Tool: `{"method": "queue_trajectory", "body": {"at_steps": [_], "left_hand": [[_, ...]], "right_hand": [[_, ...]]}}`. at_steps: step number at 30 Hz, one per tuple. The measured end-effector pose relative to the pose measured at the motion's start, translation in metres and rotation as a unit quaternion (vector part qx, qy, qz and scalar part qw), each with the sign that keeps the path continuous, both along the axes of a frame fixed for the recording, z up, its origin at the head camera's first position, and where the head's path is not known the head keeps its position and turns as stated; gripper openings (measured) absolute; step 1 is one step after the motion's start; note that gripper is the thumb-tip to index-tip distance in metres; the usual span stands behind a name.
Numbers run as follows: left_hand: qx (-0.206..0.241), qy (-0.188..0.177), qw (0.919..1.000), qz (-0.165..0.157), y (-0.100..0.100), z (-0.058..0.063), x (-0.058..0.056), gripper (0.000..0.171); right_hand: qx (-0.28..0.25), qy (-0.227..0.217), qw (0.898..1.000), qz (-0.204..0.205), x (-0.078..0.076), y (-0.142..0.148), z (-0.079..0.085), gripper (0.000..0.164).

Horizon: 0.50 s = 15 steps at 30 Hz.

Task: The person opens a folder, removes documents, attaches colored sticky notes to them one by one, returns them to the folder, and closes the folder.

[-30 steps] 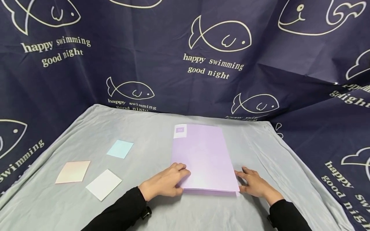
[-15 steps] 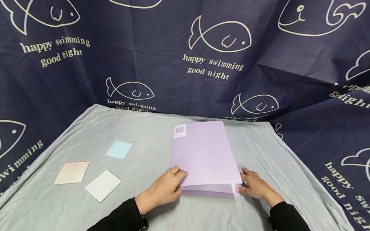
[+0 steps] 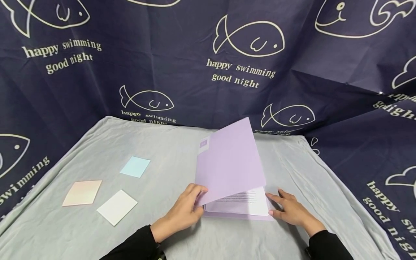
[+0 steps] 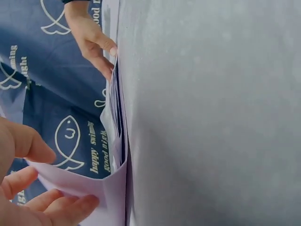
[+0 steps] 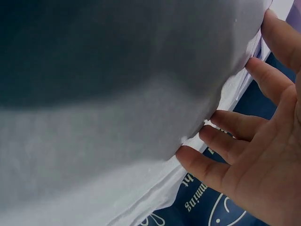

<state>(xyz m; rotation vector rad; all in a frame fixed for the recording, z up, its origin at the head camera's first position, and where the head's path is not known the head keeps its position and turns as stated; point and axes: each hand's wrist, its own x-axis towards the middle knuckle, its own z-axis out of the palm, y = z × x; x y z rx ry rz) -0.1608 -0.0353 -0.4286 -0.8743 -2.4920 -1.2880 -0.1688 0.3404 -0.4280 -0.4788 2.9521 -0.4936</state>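
Note:
A lilac file folder point(image 3: 229, 159) lies on the cloth, its front cover tilted up from the left spine. Beneath the cover shows a printed white page point(image 3: 256, 202) over the lilac back cover. My left hand point(image 3: 183, 209) holds the lifted cover near its lower left corner; in the left wrist view, the fingers point(image 4: 70, 207) lie against the lilac sheet, with another fingertip at its edge. By the folder's lower right edge is my right hand point(image 3: 290, 211), its fingers spread and fairly straight, thumb tip at the page corner. Its fingertips point(image 5: 197, 160) meet the cloth in the right wrist view.
Left of the folder lie three square sticky-note pads: blue point(image 3: 135, 167), pale pink point(image 3: 82, 193) and white point(image 3: 117, 207). A light grey cloth point(image 3: 169, 144) covers the table. Behind it hangs a navy curtain point(image 3: 188, 54) with fish drawings and lettering.
The folder's front cover has risen from nearly flat to a clear tilt, uncovering the printed page. My right hand has stayed by the right edge, moving slightly right; the pads have not moved.

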Motion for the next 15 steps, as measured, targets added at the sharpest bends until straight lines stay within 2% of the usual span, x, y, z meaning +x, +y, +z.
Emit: {"method": "queue_trajectory", "body": {"at_steps": [5, 11, 15], "left_hand": [[0.050, -0.058, 0.9970, -0.009, 0.0002, -0.0011, -0.0006, 0.049], [0.070, -0.091, 0.9934, -0.008, 0.0021, -0.0028, -0.0012, 0.050], [0.094, -0.119, 0.9884, -0.011, 0.0039, -0.0037, -0.0024, 0.049]], "right_hand": [[-0.002, 0.002, 1.000, 0.001, 0.0010, 0.0041, 0.0004, 0.060], [-0.005, -0.002, 1.000, -0.002, 0.0018, 0.0054, 0.0026, 0.062], [-0.020, 0.039, 0.999, 0.012, 0.0009, 0.0034, 0.0059, 0.060]]}}
